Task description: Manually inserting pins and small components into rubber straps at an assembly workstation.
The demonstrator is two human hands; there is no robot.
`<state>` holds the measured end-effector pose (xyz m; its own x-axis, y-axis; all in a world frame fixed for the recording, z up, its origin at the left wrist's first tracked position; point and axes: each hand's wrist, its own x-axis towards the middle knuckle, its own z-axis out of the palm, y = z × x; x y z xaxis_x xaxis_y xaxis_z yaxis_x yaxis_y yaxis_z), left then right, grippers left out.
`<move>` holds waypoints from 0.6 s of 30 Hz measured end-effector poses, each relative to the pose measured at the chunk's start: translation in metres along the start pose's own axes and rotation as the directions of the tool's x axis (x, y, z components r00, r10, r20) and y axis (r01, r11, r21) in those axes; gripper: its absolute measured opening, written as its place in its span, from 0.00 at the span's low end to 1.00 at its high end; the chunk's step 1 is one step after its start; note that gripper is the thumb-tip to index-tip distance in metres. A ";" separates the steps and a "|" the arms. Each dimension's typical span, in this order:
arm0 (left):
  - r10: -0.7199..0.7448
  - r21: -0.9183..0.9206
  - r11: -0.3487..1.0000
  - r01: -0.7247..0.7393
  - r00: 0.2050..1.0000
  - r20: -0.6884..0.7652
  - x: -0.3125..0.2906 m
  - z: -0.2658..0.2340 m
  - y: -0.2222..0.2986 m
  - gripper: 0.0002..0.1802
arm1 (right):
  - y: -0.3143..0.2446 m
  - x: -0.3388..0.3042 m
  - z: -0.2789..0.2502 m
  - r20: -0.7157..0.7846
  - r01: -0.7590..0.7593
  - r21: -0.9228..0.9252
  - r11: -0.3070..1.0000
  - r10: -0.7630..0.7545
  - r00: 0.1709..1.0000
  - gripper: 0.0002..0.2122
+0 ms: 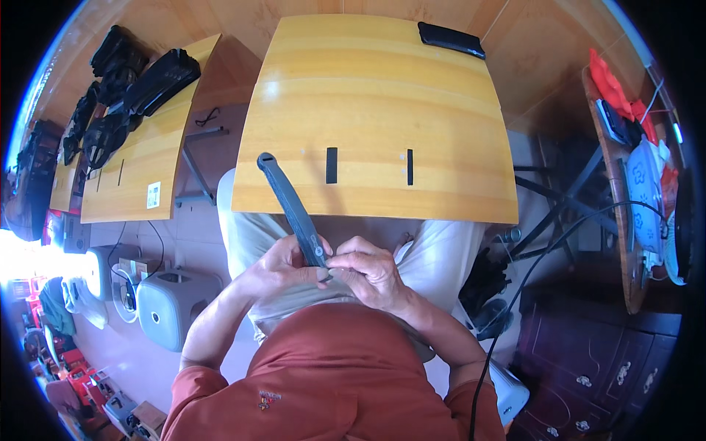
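A long, slim, dark grey strip-like object (pixel 285 198) with a slotted, rounded far end slants up and left over the near table edge. I cannot tell its exact kind. My left hand (pixel 285 266) is closed around its near end, the thumb lying across it. At that same end my right hand (pixel 370 272) is pinched, fingertips meeting the left thumb; whatever small part they grip is hidden. Both hands are above my lap, just in front of the yellow wooden table (pixel 375 95).
Two black strips, a left one (pixel 332 165) and a right one (pixel 410 167), mark the tabletop. A black pouch (pixel 451 40) lies at its far right corner. Black cases (pixel 162 81) cover the left table. A grey stool (pixel 176 309) stands left; a black cable (pixel 515 323) hangs right.
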<state>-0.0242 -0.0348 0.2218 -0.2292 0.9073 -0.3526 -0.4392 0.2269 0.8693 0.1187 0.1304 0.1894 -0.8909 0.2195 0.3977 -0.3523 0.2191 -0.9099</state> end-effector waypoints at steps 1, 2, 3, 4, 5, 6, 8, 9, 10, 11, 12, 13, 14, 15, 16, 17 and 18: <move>-0.008 -0.014 1.000 0.009 1.000 0.015 -0.002 0.000 0.001 0.18 | -0.001 0.001 0.000 0.002 0.005 -0.001 1.000 -0.005 1.000 0.06; -0.004 -0.012 1.000 0.004 1.000 0.014 -0.004 -0.001 -0.001 0.18 | -0.004 0.002 0.000 0.024 0.010 -0.003 1.000 -0.010 1.000 0.05; 0.006 -0.014 1.000 -0.005 0.999 0.046 -0.007 -0.002 -0.003 0.17 | -0.007 0.004 0.001 0.046 0.015 -0.005 1.000 -0.015 0.999 0.05; 0.015 -0.017 1.000 -0.014 0.997 0.077 -0.008 -0.004 -0.004 0.17 | -0.012 0.006 -0.001 0.067 0.005 -0.022 1.000 -0.003 0.998 0.04; 0.019 -0.016 1.000 -0.018 0.997 0.076 -0.009 -0.004 -0.002 0.17 | -0.017 0.010 -0.004 0.069 0.008 -0.023 1.000 -0.007 0.998 0.04; 0.018 0.013 1.000 -0.019 0.993 0.119 -0.012 -0.004 0.002 0.16 | -0.020 0.016 -0.008 0.068 0.050 -0.052 0.997 -0.047 0.997 0.04; 0.018 0.041 0.999 -0.025 0.987 0.159 -0.019 -0.003 0.008 0.15 | -0.018 0.027 -0.018 0.010 0.081 -0.096 0.992 -0.080 0.997 0.03; -0.024 0.116 0.993 0.001 0.980 0.196 -0.023 -0.003 0.012 0.15 | -0.019 0.033 -0.025 -0.022 0.051 -0.121 0.991 -0.054 0.998 0.03; -0.068 0.191 0.981 0.024 0.971 0.229 -0.027 -0.003 0.016 0.14 | -0.024 0.041 -0.030 -0.002 0.067 -0.128 0.989 -0.068 0.998 0.03; -0.062 0.189 0.982 0.019 0.973 0.224 -0.029 -0.001 0.022 0.14 | -0.028 0.046 -0.032 0.018 0.082 -0.135 0.987 -0.081 0.997 0.03; -0.101 0.126 0.989 0.076 0.974 0.203 -0.030 0.002 0.029 0.14 | -0.029 0.049 -0.030 0.020 0.084 -0.136 0.987 -0.082 0.996 0.03; -0.140 0.062 0.990 0.131 0.973 0.185 -0.030 0.004 0.032 0.14 | -0.029 0.052 -0.026 0.045 0.090 -0.066 0.994 -0.087 0.995 0.03; -0.137 0.060 0.990 0.128 0.973 0.184 -0.028 0.005 0.029 0.14 | -0.030 0.055 -0.022 0.071 0.093 0.004 0.996 -0.093 0.993 0.04; -0.085 -0.010 0.996 0.088 0.982 0.166 -0.027 0.005 0.022 0.14 | -0.031 0.056 -0.016 0.079 0.097 0.008 0.995 -0.097 0.992 0.04; -0.035 -0.080 0.996 0.046 0.989 0.143 -0.027 0.004 0.015 0.14 | -0.034 0.054 -0.010 0.126 0.023 0.133 0.991 -0.040 0.991 0.04; -0.029 -0.082 0.996 0.040 0.990 0.135 -0.027 0.004 0.010 0.14 | -0.036 0.051 -0.004 0.181 -0.057 0.251 0.966 0.011 0.983 0.04; 0.017 -0.083 0.996 -0.012 0.998 0.058 -0.026 0.003 0.005 0.13 | -0.036 0.047 0.000 0.244 -0.124 0.257 0.958 0.059 0.968 0.04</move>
<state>-0.0175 -0.0566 0.2361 -0.1859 0.9299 -0.3173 -0.5070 0.1858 0.8417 0.0894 0.1329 0.2414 -0.9532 -0.0068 0.3021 -0.3012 -0.0614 -0.9516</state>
